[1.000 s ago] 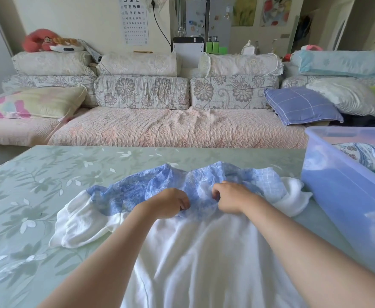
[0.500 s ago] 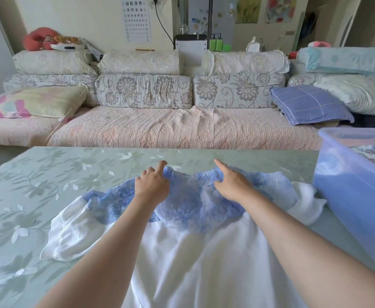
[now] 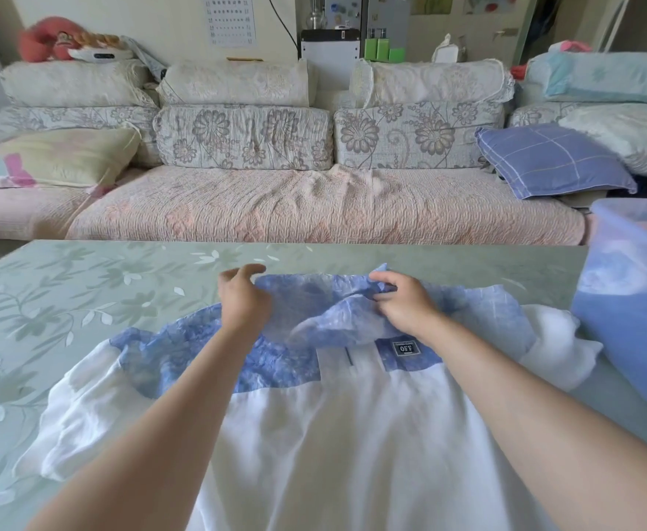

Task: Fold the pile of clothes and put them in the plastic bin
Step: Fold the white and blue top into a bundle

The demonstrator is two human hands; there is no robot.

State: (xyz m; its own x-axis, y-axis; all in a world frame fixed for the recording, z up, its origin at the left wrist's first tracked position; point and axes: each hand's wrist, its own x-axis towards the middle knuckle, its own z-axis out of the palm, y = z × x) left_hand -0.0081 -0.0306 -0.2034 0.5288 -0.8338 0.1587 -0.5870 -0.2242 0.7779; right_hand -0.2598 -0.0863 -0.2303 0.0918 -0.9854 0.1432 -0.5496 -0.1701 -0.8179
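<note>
A white shirt with a blue patterned yoke and collar lies spread on the green floral table, collar end away from me. My left hand pinches the left side of the blue collar. My right hand grips the right side of the collar, which is lifted and bunched. A small "OFF" label shows below the collar. The translucent blue plastic bin stands at the right edge; its inside is hidden here.
A long sofa with floral cushions runs behind the table's far edge. A purple checked pillow lies at its right end. The shirt's white sleeves spread to the left and right, the right one touching the bin.
Both hands moved from the shirt's middle out to the collar at the far edge and took hold of it. The collar is now lifted and folded toward me, uncovering the label.
</note>
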